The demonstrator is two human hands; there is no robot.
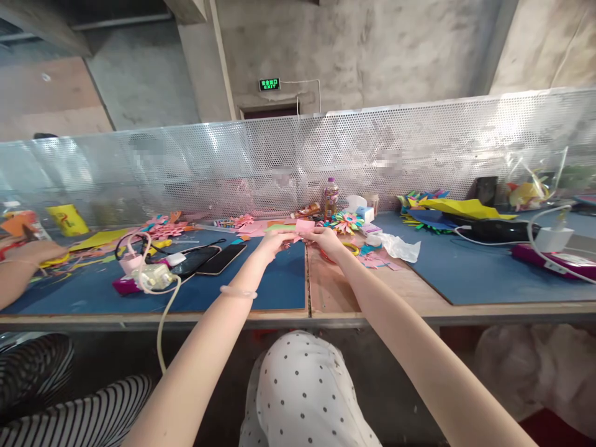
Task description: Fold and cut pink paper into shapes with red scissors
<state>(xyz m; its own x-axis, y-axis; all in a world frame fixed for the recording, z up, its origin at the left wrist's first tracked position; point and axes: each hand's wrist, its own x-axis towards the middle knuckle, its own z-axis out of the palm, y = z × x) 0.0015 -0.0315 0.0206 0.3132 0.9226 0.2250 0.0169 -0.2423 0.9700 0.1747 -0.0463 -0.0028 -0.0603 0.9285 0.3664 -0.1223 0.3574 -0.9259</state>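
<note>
A small piece of pink paper (305,228) is held up between my two hands above the table. My left hand (278,241) pinches it from the left with fingers bent. From the right, my right hand (322,238) grips its other edge. More pink paper pieces and a light green sheet (289,228) lie just behind my hands. To the right is a many-coloured paper flower (347,225). A yellow roll of tape (351,249) rests beside my right wrist, partly hidden by it.
Two phones (222,259) and a magenta power strip (125,285) with cables lie left. A drink bottle (331,197) stands behind. White tissue (399,246) lies right, near yellow paper (465,208). Another person's hand (41,251) works at far left. A perforated metal screen (200,167) runs along the back.
</note>
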